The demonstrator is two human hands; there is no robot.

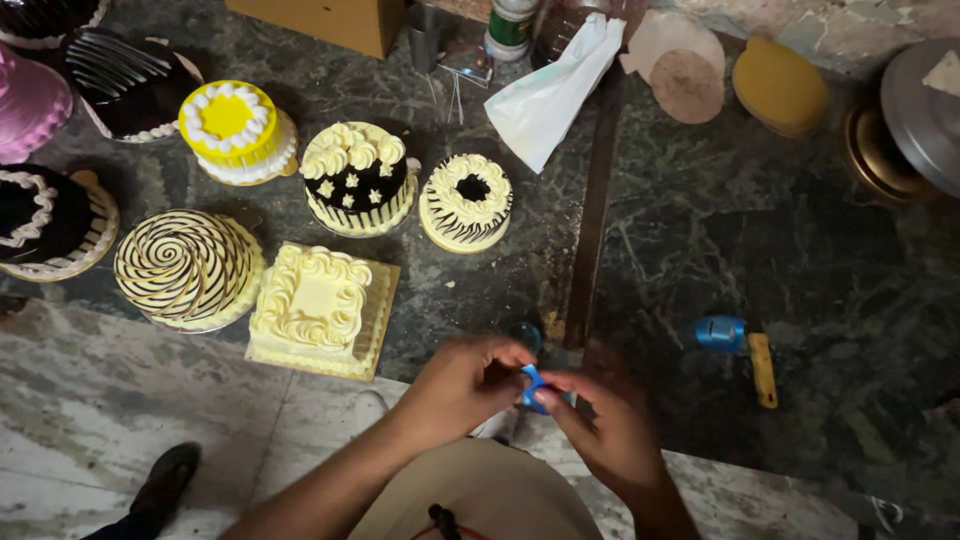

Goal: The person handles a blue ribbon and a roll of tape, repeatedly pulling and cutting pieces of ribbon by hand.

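My left hand [462, 385] and my right hand [605, 415] meet at the near edge of a dark green marble counter [760, 250]. Between their fingertips they pinch a small blue object [533, 388], mostly hidden by my fingers. Just beyond my left hand lies a small round bluish piece [526, 334] on the counter. To the right of my hands rests a blue-headed tool with a yellow handle [742, 345].
Several decorated cakes fill the left of the counter, among them a square cream cake [318, 305], a swirl-patterned cake [185, 265] and a round cake with a dark centre [466, 200]. A white piping bag [555, 90], round cake boards [780, 85] and a metal turntable [915, 120] lie at the back.
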